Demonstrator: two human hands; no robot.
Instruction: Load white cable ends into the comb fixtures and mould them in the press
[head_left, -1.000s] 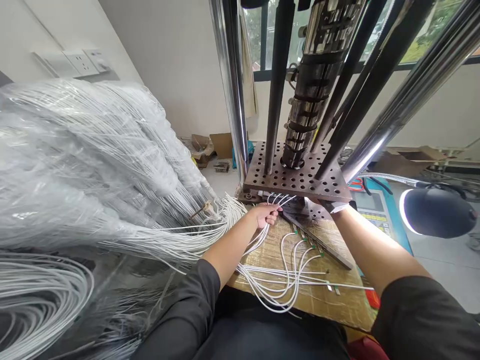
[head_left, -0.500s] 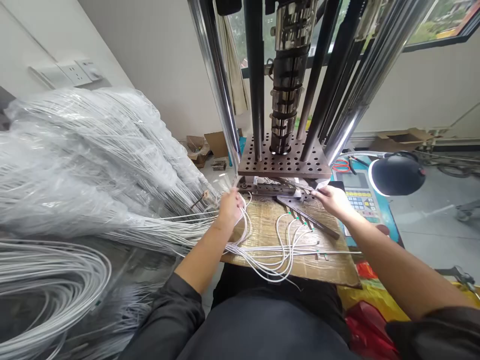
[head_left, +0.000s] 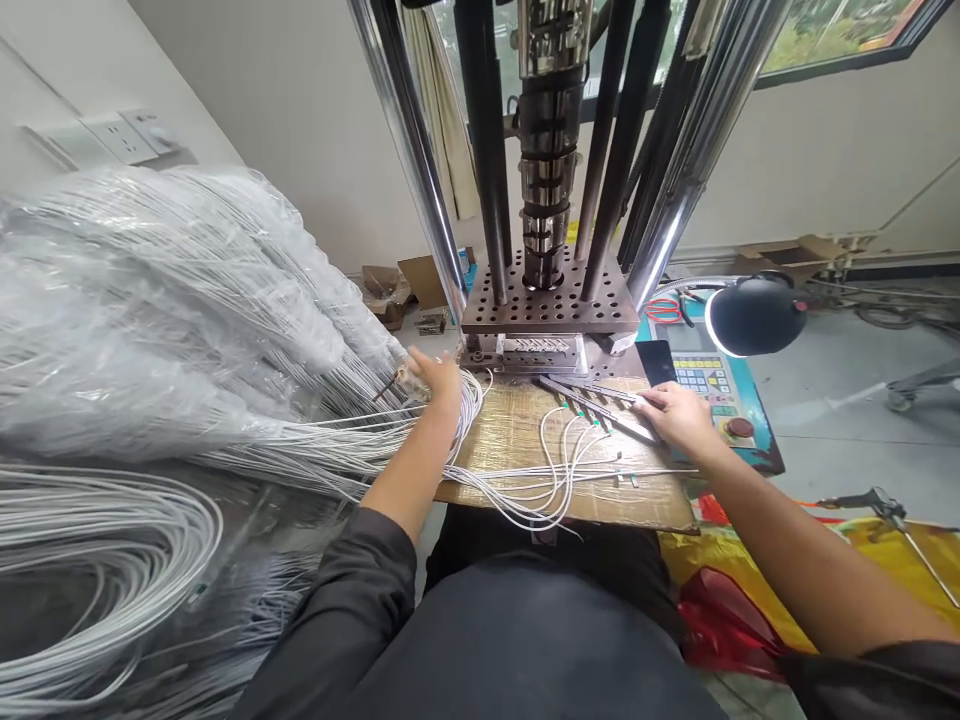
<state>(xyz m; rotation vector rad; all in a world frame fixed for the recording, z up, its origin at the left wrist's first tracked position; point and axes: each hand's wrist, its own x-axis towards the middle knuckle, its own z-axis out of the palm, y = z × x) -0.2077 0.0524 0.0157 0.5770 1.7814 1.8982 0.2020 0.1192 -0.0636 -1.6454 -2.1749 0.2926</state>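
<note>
Right of the frame's centre, the right hand [head_left: 677, 418] pinched the end of a slim metal bar [head_left: 613, 391], near a second dark bar [head_left: 637, 430] on the board [head_left: 510, 420]. Left of centre, the left hand [head_left: 439, 380], fingers apart, hung beside white cables [head_left: 360, 447]. A perforated plate [head_left: 551, 322] stood at upper centre.

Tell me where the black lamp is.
In the head view, the black lamp is at right, by the teal control panel, to the right of the perforated metal plate and beyond the right hand.
</note>
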